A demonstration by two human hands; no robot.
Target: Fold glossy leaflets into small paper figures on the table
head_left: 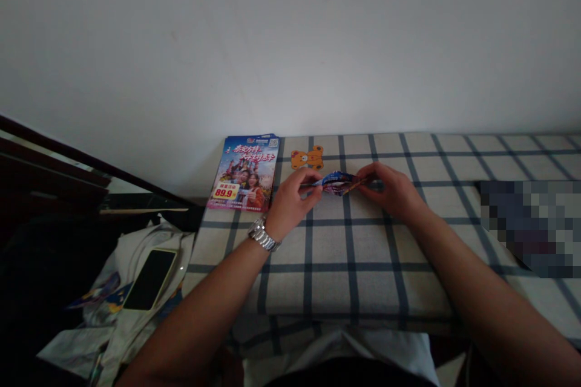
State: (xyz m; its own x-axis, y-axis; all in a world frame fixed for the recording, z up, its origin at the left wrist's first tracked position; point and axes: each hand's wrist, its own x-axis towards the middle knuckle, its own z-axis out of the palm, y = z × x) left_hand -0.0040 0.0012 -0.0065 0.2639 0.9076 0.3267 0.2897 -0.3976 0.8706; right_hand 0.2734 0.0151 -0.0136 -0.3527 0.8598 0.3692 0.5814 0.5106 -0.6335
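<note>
Between my two hands is a small folded piece of printed paper, coloured blue, purple and orange, with its middle bulging open. My left hand, with a silver watch on the wrist, pinches its left end between thumb and fingers. The right end is pinched the same way by my right hand. Both hands are above the checked tablecloth. Left of my left hand lies a stack of printed flyers in similar colours. Just behind the paper is a flat orange bear cutout.
A white wall rises behind the table. To the right lies a dark object, blurred by pixelation. Lower left, a phone rests on white bags or cloth beside the table. A dark rail slants along the left.
</note>
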